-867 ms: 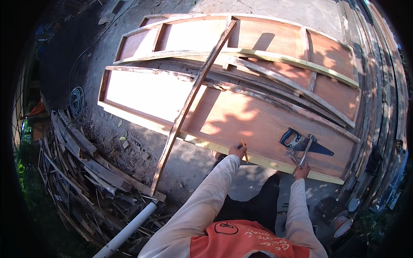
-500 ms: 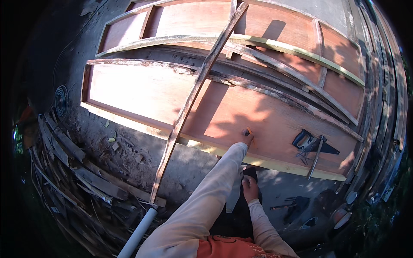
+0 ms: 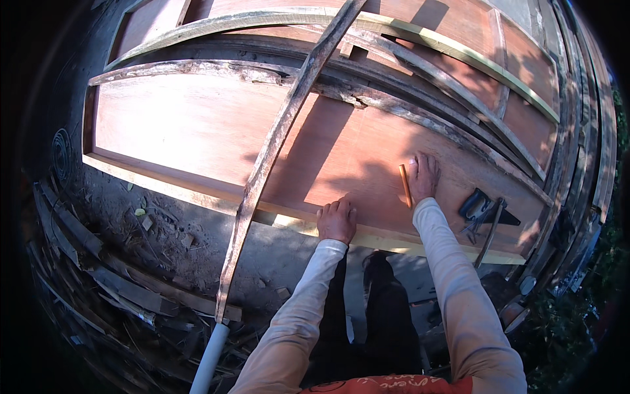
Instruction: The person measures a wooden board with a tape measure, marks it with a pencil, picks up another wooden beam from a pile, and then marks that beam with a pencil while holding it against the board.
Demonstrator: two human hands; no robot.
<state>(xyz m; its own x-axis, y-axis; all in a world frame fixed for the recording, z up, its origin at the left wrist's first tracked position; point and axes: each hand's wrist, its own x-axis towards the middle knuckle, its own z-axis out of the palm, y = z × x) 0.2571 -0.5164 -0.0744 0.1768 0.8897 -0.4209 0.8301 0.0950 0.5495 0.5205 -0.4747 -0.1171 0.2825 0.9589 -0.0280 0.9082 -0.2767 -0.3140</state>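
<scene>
In front of me lies a long reddish plywood panel [image 3: 367, 167] framed with wooden rails. My left hand [image 3: 336, 220] rests on the near frame rail [image 3: 295, 223], its fingers bent down over it. Farther right, my right hand [image 3: 425, 178] leans on the panel with fingers stretched out. Beside its thumb is a slim orange stick [image 3: 405, 185], pencil-like; whether the hand touches it is unclear. A handsaw [image 3: 478, 206] and a hammer [image 3: 492, 230] lie on the panel's right end, right of that hand.
A rough wooden strip [image 3: 282, 131] crosses over the panel, its near end by a grey pipe [image 3: 211, 358]. Another framed panel [image 3: 453, 85] lies beyond. Scrap wood [image 3: 125, 282] is heaped at left; long boards [image 3: 584, 111] are stacked at right.
My left hand has moved from the panel's surface back to the near rail, away from the orange item. My right hand has come up from beside my leg onto the panel.
</scene>
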